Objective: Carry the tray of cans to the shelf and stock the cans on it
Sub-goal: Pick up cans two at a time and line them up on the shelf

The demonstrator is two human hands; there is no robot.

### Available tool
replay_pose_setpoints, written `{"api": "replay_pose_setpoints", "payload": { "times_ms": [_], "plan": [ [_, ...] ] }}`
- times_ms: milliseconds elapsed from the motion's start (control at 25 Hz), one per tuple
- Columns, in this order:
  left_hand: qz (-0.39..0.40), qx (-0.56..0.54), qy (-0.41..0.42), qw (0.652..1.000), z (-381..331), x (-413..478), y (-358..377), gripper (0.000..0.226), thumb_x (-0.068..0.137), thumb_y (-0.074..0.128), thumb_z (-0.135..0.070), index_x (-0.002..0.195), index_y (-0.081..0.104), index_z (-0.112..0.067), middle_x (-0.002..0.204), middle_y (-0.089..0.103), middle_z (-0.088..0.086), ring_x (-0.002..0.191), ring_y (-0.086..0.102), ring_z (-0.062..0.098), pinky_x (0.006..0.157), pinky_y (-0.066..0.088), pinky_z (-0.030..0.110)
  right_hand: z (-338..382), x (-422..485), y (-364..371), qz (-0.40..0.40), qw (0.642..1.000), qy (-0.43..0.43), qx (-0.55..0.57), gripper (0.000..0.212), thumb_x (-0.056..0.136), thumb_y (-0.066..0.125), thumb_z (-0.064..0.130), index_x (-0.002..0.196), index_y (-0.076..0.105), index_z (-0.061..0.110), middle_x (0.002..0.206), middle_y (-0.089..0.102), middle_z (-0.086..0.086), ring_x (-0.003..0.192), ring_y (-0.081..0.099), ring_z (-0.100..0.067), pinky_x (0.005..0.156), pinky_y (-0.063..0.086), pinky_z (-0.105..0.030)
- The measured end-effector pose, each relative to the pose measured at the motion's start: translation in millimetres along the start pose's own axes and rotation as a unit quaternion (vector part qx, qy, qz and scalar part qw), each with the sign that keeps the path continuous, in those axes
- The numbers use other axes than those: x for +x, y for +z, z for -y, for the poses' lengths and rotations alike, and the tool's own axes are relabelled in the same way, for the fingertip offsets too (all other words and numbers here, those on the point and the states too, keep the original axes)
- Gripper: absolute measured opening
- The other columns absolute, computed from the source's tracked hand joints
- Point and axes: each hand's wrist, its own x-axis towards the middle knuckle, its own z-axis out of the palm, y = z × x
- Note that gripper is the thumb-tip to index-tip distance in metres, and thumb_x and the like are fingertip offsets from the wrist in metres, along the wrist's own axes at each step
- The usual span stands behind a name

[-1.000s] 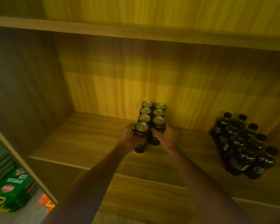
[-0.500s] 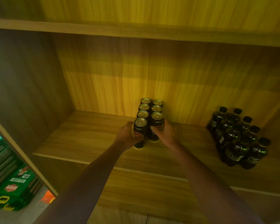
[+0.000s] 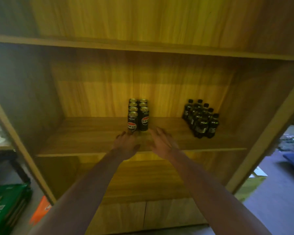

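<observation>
Several black cans point(image 3: 138, 114) with gold tops stand in two tight rows on the wooden shelf board point(image 3: 85, 139), running from its middle back to the rear wall. My left hand point(image 3: 126, 144) hovers just in front of the front left can, fingers apart and holding nothing. My right hand point(image 3: 162, 144) is beside it in front of the front right can, also spread and empty. Neither hand touches a can. No tray is in view.
A cluster of dark bottles point(image 3: 201, 118) stands on the same shelf to the right. The shelf's side walls close it in left and right, and an upper board point(image 3: 143, 46) runs overhead. Green cartons point(image 3: 5, 206) and an orange pack point(image 3: 41, 209) lie on the floor at lower left.
Both hands have let go of the two front cans and drawn back toward the shelf's front edge. The camera has moved back, showing more of the cabinet.
</observation>
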Motion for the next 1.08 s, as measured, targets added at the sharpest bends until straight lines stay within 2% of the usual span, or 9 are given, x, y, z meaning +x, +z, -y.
{"api": "replay_pose_setpoints", "payload": {
  "times_ms": [120, 280, 480, 560, 720, 800, 920, 1080],
  "plan": [
    [0.001, 0.009, 0.017, 1.000, -4, -36, 6, 0.058, 0.094, 0.054, -0.042, 0.145, 0.041, -0.017, 0.142, 0.048, 0.012, 0.127, 0.049, 0.035, 0.099, 0.044, 0.046, 18, -46, -3, -0.012, 1.000, 0.005, -0.018, 0.065, 0.098, 0.048, 0.051, 0.152, 0.029, 0.019, 0.155, 0.036, -0.007, 0.137, 0.041, -0.030, 0.103, 0.044, -0.047],
    [0.020, 0.004, 0.009, 1.000, 4, -78, 34, 0.058, 0.095, 0.051, -0.044, 0.146, 0.040, -0.018, 0.144, 0.048, 0.011, 0.130, 0.048, 0.034, 0.101, 0.045, 0.047, 36, -84, 15, 0.018, 1.000, 0.015, -0.010, 0.065, 0.099, 0.046, 0.053, 0.152, 0.031, 0.017, 0.152, 0.040, -0.009, 0.134, 0.044, -0.031, 0.102, 0.046, -0.048],
    [0.063, -0.043, -0.053, 0.996, 34, -119, 109, 0.055, 0.098, 0.048, -0.041, 0.145, 0.040, -0.014, 0.142, 0.049, 0.013, 0.130, 0.047, 0.036, 0.101, 0.043, 0.050, 67, -94, 99, 0.080, 0.996, -0.030, 0.003, 0.057, 0.099, 0.046, 0.052, 0.143, 0.041, 0.017, 0.140, 0.050, -0.008, 0.126, 0.051, -0.030, 0.091, 0.049, -0.044],
    [0.113, -0.066, -0.093, 0.987, 55, -145, 161, 0.053, 0.098, 0.048, -0.039, 0.144, 0.040, -0.013, 0.140, 0.049, 0.015, 0.129, 0.048, 0.037, 0.099, 0.043, 0.050, 84, -103, 160, 0.130, 0.990, -0.053, 0.014, 0.053, 0.099, 0.046, 0.053, 0.139, 0.045, 0.017, 0.137, 0.053, -0.008, 0.123, 0.053, -0.031, 0.089, 0.050, -0.044],
    [0.192, -0.103, -0.196, 0.956, 114, -225, 303, 0.051, 0.096, 0.049, -0.036, 0.140, 0.044, -0.011, 0.134, 0.053, 0.016, 0.126, 0.051, 0.038, 0.098, 0.046, 0.048, 116, -148, 322, 0.240, 0.964, -0.112, 0.033, 0.056, 0.100, 0.046, 0.049, 0.143, 0.041, 0.014, 0.137, 0.052, -0.010, 0.122, 0.053, -0.032, 0.090, 0.050, -0.044],
    [0.205, -0.124, -0.257, 0.936, 140, -273, 384, 0.048, 0.095, 0.051, -0.035, 0.136, 0.048, -0.012, 0.130, 0.056, 0.016, 0.122, 0.054, 0.037, 0.095, 0.048, 0.044, 129, -181, 412, 0.277, 0.950, -0.135, 0.045, 0.053, 0.100, 0.050, 0.045, 0.142, 0.043, 0.013, 0.134, 0.054, -0.011, 0.120, 0.055, -0.032, 0.089, 0.051, -0.043],
    [0.212, -0.149, -0.333, 0.906, 172, -338, 509, 0.042, 0.094, 0.052, -0.036, 0.130, 0.053, -0.014, 0.122, 0.060, 0.015, 0.114, 0.057, 0.037, 0.088, 0.049, 0.044, 139, -228, 547, 0.326, 0.934, -0.131, 0.070, 0.056, 0.100, 0.050, 0.046, 0.144, 0.041, 0.014, 0.139, 0.052, -0.011, 0.123, 0.052, -0.031, 0.092, 0.050, -0.042],
    [0.173, -0.207, -0.441, 0.856, 210, -412, 692, 0.044, 0.094, 0.053, -0.042, 0.128, 0.053, -0.014, 0.116, 0.063, 0.017, 0.109, 0.060, 0.038, 0.085, 0.050, 0.043, 141, -278, 734, 0.359, 0.922, -0.126, 0.068, 0.068, 0.095, 0.053, 0.056, 0.148, 0.036, 0.016, 0.145, 0.050, -0.010, 0.128, 0.050, -0.030, 0.095, 0.047, -0.042]
  ]
}}
